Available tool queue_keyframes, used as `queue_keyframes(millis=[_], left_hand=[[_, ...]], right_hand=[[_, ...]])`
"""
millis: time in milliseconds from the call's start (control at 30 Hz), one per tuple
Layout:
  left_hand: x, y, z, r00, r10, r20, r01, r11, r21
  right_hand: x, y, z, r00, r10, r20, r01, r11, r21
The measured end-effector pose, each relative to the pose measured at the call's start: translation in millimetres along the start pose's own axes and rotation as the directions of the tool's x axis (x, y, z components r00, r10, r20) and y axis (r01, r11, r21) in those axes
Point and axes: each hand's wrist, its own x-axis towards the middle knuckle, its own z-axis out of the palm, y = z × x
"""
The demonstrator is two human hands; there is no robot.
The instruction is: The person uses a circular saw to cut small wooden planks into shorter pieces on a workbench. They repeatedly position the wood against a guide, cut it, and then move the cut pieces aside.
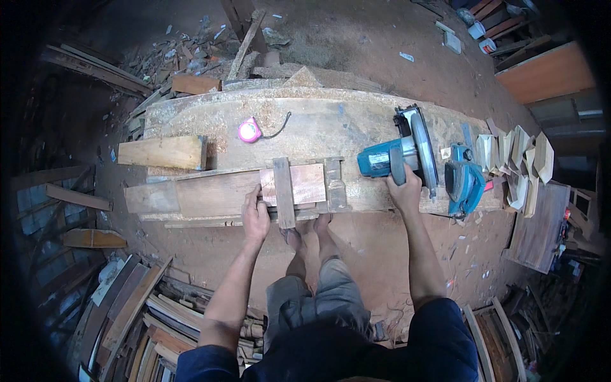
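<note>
My right hand (407,188) is wrapped round the handle of a teal circular saw (382,159), which sits on the right part of the workbench with its blade side facing right. My left hand (256,218), fingers bent, grips the left end of a short reddish board (308,184). That board lies on a longer plank (216,194) near the bench's front edge. Across the board runs a narrow wooden strip (284,191). A wooden block (335,184) stands at the board's right end. The left fingertips are partly hidden by the wood.
A pink tape measure (249,130) and a pale wood block (162,153) lie on the sawdust-covered workbench (318,118). Right of the saw stands a teal power planer (463,179), beside several cut wood pieces (534,159). Stacked planks (137,305) lie at lower left.
</note>
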Motion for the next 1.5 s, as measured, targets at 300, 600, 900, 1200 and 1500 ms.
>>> queue_keyframes(millis=[300,600,900,1200,1500], left_hand=[[5.4,24.3,11.6,0.959,-0.241,-0.149,0.265,0.949,0.172],[-1.7,3.6,11.3,0.987,0.010,-0.158,0.029,0.969,0.245],[-9.4,-42.9,-37.7,0.979,-0.116,-0.167,0.164,0.937,0.309],[23.6,-59.8,-171.4,0.879,0.059,-0.473,0.023,0.986,0.164],[46.2,143.5,-126.4,0.803,0.475,0.360,-0.490,0.870,-0.057]], right_hand=[[-53.7,-144.1,72.6,0.699,-0.406,0.589,0.608,0.770,-0.191],[-47.1,-134.6,104.5,0.584,-0.329,0.742,0.538,0.842,-0.050],[-75.5,-126.1,103.6,0.746,-0.367,0.556,0.413,0.910,0.047],[-78.7,-154.5,80.7,0.863,-0.260,0.433,0.175,0.958,0.225],[-49.3,-224.5,26.9,0.765,-0.316,0.561,-0.091,0.809,0.580]])
